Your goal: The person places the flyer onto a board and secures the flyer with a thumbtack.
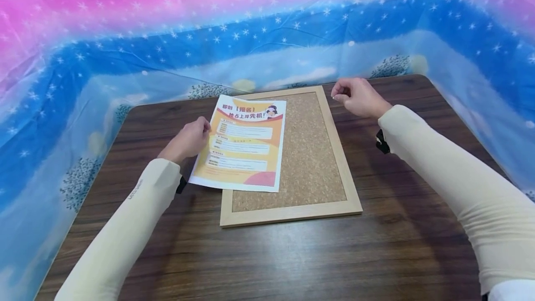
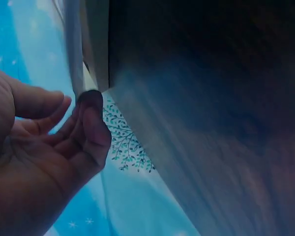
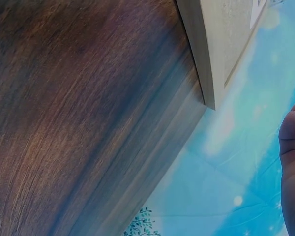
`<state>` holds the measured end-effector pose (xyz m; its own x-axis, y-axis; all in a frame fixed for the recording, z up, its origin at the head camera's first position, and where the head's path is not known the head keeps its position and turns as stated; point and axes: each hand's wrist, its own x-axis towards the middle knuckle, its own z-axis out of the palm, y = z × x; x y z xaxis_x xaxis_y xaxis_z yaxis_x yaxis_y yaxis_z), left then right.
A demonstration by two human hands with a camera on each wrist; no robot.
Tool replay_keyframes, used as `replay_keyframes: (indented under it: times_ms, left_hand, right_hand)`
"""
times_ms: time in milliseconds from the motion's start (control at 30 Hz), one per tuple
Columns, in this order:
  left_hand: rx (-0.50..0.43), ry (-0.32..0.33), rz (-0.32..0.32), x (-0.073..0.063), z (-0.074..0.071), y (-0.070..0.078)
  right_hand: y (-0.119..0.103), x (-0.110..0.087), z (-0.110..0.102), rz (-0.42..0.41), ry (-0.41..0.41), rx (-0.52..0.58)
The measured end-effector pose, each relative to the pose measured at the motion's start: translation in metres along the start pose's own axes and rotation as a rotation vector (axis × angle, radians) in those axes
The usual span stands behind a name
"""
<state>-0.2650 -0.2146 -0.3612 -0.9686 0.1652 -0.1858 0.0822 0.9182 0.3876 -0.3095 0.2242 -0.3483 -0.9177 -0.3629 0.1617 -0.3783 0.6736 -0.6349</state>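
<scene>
A printed flyer (image 1: 246, 147), orange and yellow with a white border, overlaps the left part of a wood-framed cork board (image 1: 313, 152). Its left side sticks out past the frame, the lower left corner raised. My left hand (image 1: 190, 138) is at the flyer's left edge, pinching it between curled fingers. In the left wrist view, the left hand (image 2: 54, 147) shows its thumb close to the fingers. Beside the board's upper right corner, my right hand (image 1: 357, 96) is raised with thumb and forefinger together; a tiny pale thing shows at their tips, its kind unclear.
The board lies on a dark wood-grain table (image 1: 288, 264). A pink and blue snowflake-patterned cloth (image 1: 251, 36) hangs around the far and side edges. Dark bands sit at both wrists, the right band (image 1: 381, 142) more visible.
</scene>
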Motion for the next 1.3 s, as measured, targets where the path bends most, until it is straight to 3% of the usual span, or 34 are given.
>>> replay_keyframes:
  times_ms: [300, 667, 1033, 1300]
  left_hand:
    - [-0.044, -0.028, 0.149, -0.011, 0.013, -0.002]
    - [-0.066, -0.015, 0.091, -0.003, 0.034, 0.022]
    - [-0.039, -0.031, 0.178, -0.004, 0.049, 0.040]
    - [-0.023, -0.053, 0.213, -0.004, 0.052, 0.046]
  right_hand:
    - [-0.008, 0.007, 0.004, -0.013, 0.000, 0.013]
    - [-0.013, 0.020, 0.014, -0.015, -0.001, 0.029]
    - [-0.021, 0.046, 0.035, -0.005, -0.009, 0.049]
    - [-0.028, 0.068, 0.059, 0.091, -0.053, 0.106]
